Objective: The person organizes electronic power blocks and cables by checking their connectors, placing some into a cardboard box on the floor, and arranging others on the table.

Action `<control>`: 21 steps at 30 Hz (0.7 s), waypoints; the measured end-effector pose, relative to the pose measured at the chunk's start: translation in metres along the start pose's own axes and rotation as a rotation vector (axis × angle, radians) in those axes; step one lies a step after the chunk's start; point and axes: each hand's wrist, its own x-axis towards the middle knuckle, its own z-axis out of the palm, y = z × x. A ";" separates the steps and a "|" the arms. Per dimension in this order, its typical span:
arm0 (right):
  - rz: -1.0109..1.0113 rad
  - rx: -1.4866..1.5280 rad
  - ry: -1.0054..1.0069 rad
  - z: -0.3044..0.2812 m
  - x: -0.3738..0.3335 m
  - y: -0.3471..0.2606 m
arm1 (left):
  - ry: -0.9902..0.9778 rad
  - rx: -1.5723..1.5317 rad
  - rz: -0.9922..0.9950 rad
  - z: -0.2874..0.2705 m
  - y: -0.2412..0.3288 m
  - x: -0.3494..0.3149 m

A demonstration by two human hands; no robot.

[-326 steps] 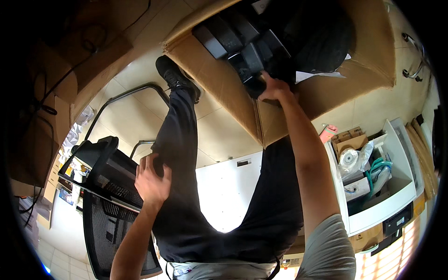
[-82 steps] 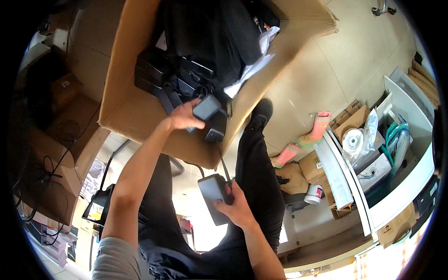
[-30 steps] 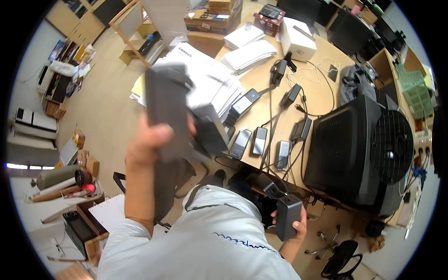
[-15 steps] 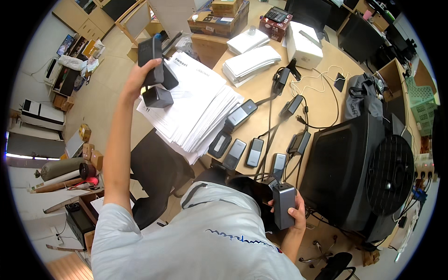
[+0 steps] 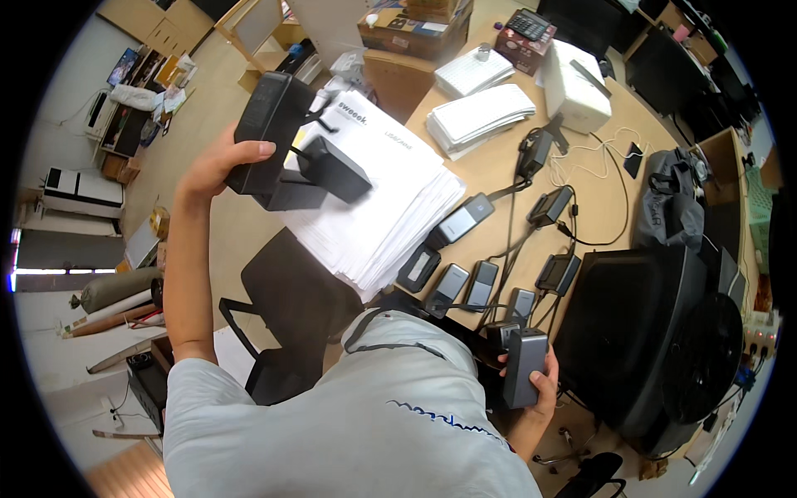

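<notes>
My left hand (image 5: 214, 166) is raised at the far left, its fingers wrapped round a chunky black block (image 5: 270, 124) that resembles a power adapter. Two smaller parts hang close by it: a black box-shaped piece (image 5: 336, 170) over the paper and another partly hidden under the block. Whether they are joined to it I cannot tell. Low on the right, my right hand (image 5: 544, 388) grips a dark grey power bank (image 5: 525, 365) upright, thumb on its side. Several grey power banks (image 5: 481, 285) lie on the table just beyond, one with a lit display (image 5: 465, 220).
A tall stack of printed paper (image 5: 390, 183) sits at the table's left edge, above a dark chair (image 5: 290, 290). Black adapters (image 5: 550, 206) and cables spread across the wooden table (image 5: 490, 174). White booklets (image 5: 481, 118), a white box (image 5: 574, 87) and a large black monitor (image 5: 623, 311) stand around.
The view has shifted, so the table sits further right. My left hand has turned the black block, whose hanging parts now show more. My right hand still holds the power bank.
</notes>
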 end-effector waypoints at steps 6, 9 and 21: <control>0.004 -0.061 0.018 0.012 0.018 -0.008 | -0.156 0.220 0.052 0.035 0.022 0.012; 0.022 -0.088 0.004 0.019 0.025 -0.009 | -0.126 0.178 0.013 0.032 0.004 0.051; -0.003 -0.103 0.009 0.026 0.028 -0.005 | -0.030 0.710 0.054 0.066 -0.028 0.183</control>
